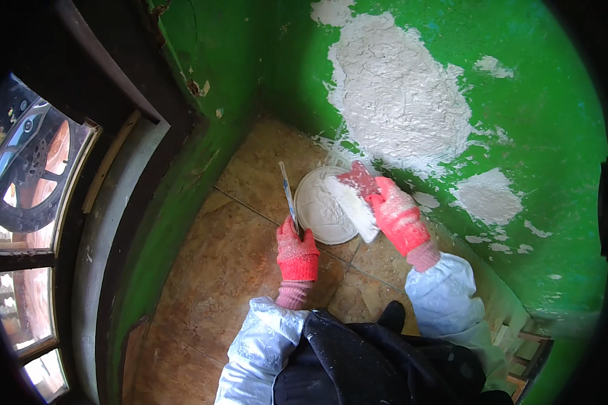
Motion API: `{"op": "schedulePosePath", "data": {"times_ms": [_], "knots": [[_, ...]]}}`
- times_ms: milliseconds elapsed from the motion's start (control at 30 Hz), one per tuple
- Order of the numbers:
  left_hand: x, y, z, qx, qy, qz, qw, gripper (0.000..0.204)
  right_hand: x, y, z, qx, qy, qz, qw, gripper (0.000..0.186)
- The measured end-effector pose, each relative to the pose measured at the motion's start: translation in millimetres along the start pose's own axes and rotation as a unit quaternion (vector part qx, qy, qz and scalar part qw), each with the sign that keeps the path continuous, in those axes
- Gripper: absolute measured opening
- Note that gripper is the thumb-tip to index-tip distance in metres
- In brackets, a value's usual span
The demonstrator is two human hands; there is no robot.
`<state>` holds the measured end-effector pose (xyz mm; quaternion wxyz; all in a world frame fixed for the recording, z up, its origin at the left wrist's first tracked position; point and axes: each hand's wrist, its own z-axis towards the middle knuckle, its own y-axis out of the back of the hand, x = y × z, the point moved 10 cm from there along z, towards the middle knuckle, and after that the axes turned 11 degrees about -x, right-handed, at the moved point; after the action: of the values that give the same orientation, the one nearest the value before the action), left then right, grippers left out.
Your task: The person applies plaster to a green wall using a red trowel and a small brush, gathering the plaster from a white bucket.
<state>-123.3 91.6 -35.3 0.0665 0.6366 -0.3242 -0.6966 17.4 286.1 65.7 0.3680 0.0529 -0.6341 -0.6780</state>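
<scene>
My left hand (297, 256), in a red-palmed work glove, is closed around a putty knife (288, 192) pointing up and away. Its thin blade shows nearly edge-on, smeared with white. Just right of it a round bucket (317, 239) stands on the floor, filled with white putty (323, 208). My right hand (397, 214), gloved alike, grips a red-backed spreader (358, 181) over the bucket's right side. White putty coats the spreader's broad face. Whether the spreader touches the putty below cannot be told.
Ahead and right, a green wall (547, 135) carries a large rough patch of white putty (398, 88) and smaller patches. Brown tiles (230, 250) cover the floor. A dark-framed glass door (54, 260) stands left, with a wheel visible through it. A wooden item (520, 364) sits lower right.
</scene>
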Motion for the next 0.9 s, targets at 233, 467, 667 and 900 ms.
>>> {"op": "schedulePosePath", "data": {"times_ms": [233,467,667,900], "knots": [[0.1,-6.6,6.3,0.040,0.008,-0.001,0.999,0.042,-8.3,10.0,9.8,0.000,-0.046,-0.030,0.998,0.034],[1.4,-10.6,7.4,0.051,0.025,-0.025,0.998,0.041,-5.1,9.3,18.7,-0.001,-0.017,0.003,1.000,0.036],[-9.1,-12.6,14.8,0.056,-0.039,-0.035,0.997,0.042,-15.2,15.7,26.1,-0.030,-0.008,-0.049,0.998,0.036],[-3.8,-17.0,18.3,0.065,-0.031,-0.018,0.997,0.042,-7.7,24.2,22.5,-0.033,-0.007,-0.050,0.998,0.034]]}}
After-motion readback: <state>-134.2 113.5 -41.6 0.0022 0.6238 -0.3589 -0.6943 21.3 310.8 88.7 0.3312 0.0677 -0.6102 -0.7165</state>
